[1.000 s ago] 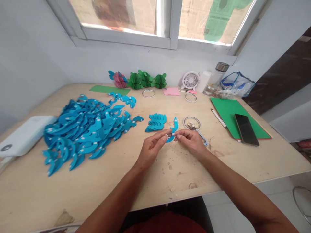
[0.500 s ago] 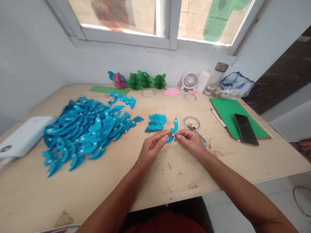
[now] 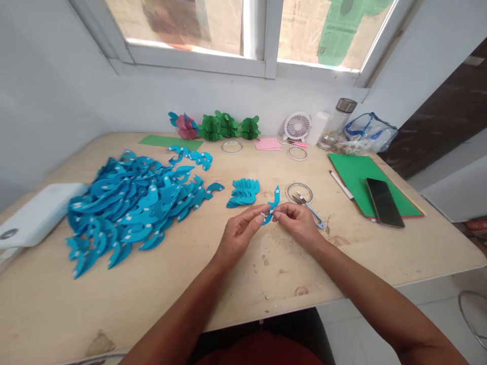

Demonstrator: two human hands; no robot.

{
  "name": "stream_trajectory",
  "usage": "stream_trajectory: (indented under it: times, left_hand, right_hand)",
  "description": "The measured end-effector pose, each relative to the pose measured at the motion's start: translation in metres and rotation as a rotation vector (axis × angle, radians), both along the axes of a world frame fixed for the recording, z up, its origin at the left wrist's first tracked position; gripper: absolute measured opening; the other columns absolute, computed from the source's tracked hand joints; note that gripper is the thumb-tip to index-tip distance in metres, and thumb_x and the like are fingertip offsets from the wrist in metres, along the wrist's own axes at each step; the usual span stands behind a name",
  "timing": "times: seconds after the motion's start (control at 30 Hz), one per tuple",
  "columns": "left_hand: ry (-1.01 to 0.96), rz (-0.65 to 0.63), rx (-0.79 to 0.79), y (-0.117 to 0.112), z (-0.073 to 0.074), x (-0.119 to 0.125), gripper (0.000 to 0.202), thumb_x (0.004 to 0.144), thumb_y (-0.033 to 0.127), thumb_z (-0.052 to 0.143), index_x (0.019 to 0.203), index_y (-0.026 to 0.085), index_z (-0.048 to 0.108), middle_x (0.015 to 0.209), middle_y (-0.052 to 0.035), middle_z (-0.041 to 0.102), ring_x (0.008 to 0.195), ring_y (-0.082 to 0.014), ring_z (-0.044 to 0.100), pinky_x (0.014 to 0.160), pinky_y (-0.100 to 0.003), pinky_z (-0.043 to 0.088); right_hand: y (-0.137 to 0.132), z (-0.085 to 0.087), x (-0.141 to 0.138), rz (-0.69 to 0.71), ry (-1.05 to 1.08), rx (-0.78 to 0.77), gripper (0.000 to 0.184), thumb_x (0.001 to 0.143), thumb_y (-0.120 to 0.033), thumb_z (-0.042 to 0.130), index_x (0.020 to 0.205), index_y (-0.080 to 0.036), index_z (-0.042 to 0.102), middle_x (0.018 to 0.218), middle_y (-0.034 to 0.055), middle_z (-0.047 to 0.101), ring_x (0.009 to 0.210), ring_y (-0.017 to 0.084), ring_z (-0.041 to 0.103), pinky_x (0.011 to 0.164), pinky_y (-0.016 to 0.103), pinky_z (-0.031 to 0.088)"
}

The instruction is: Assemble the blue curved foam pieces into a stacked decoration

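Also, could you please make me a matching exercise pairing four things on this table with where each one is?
Things:
1. curved blue paper piece
2. phone
3. small fan
4. white box

Places:
A. at the back, by the wall
B. at the left edge of the table
C. on the green sheet
D. pinched between left hand and right hand

Pairs: 1-D; 2-C; 3-A; 4-B

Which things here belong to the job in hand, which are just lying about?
In use: blue paper piece, pinched by left hand and right hand; small blue stack; big blue pile.
Lying about: phone, fan, bottle, green sheet, white box.
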State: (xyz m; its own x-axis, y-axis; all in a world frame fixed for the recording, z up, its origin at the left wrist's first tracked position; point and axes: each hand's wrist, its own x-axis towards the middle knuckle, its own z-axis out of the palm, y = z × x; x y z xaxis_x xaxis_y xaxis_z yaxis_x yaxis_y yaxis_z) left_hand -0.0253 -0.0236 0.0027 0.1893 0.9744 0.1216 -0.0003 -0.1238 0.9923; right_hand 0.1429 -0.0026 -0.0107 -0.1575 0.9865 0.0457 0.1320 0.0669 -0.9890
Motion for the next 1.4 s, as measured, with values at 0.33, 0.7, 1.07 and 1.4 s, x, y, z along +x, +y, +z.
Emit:
stream_trajectory:
  times: [0.33,0.7,1.07,1.4]
  left_hand:
    - [-0.017,-0.001,-0.011,-0.0008,0.0005,0.0016,0.033,0.080,0.038,0.056,0.103,0.018,0.068,0.110,-0.0086,0.067,0.107,-0.0255,0.058,0.094,-0.039,0.042]
    - [-0.008,-0.015,-0.011,-0.0019,0.0028,0.0029,0.033,0.081,0.037,0.055,0.105,0.018,0.067,0.111,-0.0088,0.066,0.108,-0.0257,0.057,0.096,-0.040,0.041]
    - [-0.042,-0.019,-0.040,-0.0029,0.0006,0.0054,0.033,0.080,0.036,0.056,0.105,0.018,0.067,0.112,-0.0089,0.065,0.109,-0.0258,0.057,0.098,-0.041,0.040]
    - [-0.082,-0.018,-0.068,-0.0028,-0.0031,0.0087,0.035,0.078,0.038,0.058,0.105,0.017,0.067,0.109,-0.0096,0.067,0.111,-0.0266,0.056,0.099,-0.041,0.039]
  right_hand:
    - [-0.0002,-0.0002,-0.0013,-0.028,-0.007,0.004,0.022,0.071,-0.040,0.062,0.068,-0.018,0.062,0.062,0.0015,0.063,0.059,0.013,0.055,0.051,0.024,0.040]
    - [-0.0014,-0.0001,-0.0034,-0.071,-0.005,-0.001,0.019,0.070,-0.036,0.063,0.066,-0.018,0.060,0.059,-0.0003,0.059,0.053,0.011,0.049,0.048,0.023,0.037]
    - [-0.0011,-0.0055,-0.0043,-0.102,-0.053,0.033,0.013,0.071,-0.028,0.060,0.065,-0.017,0.057,0.054,-0.0019,0.050,0.049,0.009,0.042,0.044,0.021,0.033]
    - [-0.0017,-0.0076,-0.0035,-0.123,-0.154,0.083,0.012,0.072,-0.027,0.058,0.067,-0.017,0.057,0.054,-0.0025,0.050,0.049,0.009,0.043,0.045,0.021,0.035]
